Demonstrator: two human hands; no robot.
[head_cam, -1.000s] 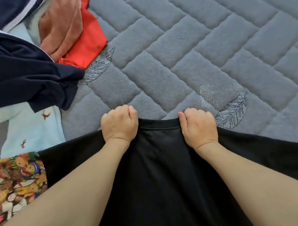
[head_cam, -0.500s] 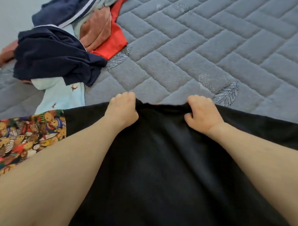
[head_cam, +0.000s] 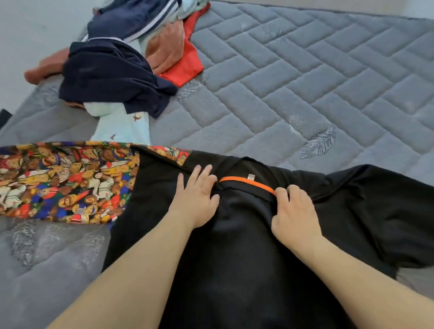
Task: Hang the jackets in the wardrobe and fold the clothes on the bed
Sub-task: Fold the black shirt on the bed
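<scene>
A black T-shirt (head_cam: 251, 249) lies spread on the grey quilted mattress (head_cam: 306, 82), its collar with an orange inner band (head_cam: 246, 181) facing away from me. My left hand (head_cam: 196, 199) rests flat on the shirt just left of the collar, fingers straight. At the band's right end, my right hand (head_cam: 295, 210) lies on the cloth with fingers bent; whether it pinches the fabric is unclear. A colourful teddy-bear print garment (head_cam: 59, 182) lies under the shirt's left side.
A heap of clothes sits at the mattress's far left: navy garments (head_cam: 109, 74), a pale blue piece (head_cam: 122, 125), rust-brown cloth (head_cam: 166, 46) and a red piece (head_cam: 183, 67). The mattress edge and pale floor (head_cam: 17, 36) run along the left.
Both hands gripped the shirt's collar edge and laid it down on the bed. The left hand has opened flat, and the orange collar band now shows. The view has tilted up.
</scene>
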